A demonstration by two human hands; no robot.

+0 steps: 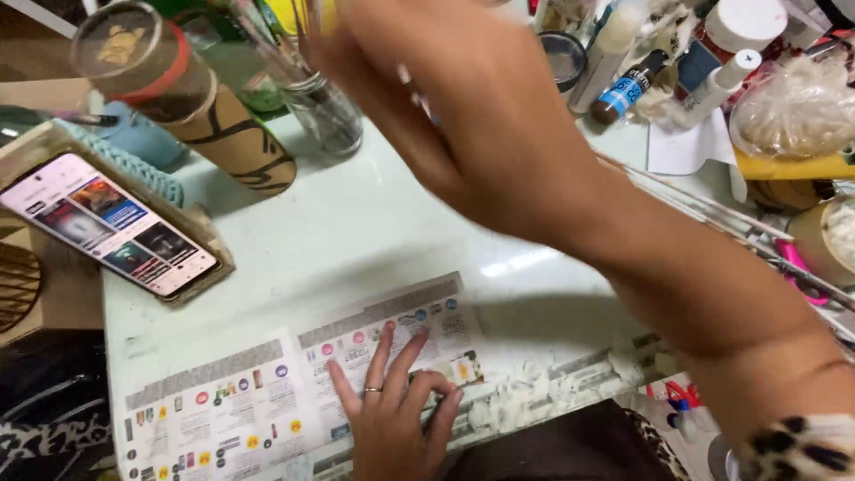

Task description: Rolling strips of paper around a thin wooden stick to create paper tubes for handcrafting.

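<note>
Glossy pale table (356, 232) lies bare between hands: left hand (396, 414) open, fingers spread flat on printed paper sheets (267, 401); right hand (463, 107) blurred beside glass jar (325, 111), grip unreadable.

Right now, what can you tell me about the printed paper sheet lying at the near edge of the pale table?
The printed paper sheet lies flat along the near edge of the pale glossy table. It is thin, white paper with grey bands across the top and rows of small coloured round symbols and tiny pictures. It looks folded or made of adjoining panels. The left hand, wearing a ring, presses its spread fingers on the right panel. Torn white paper scraps lie just to its right.
</note>
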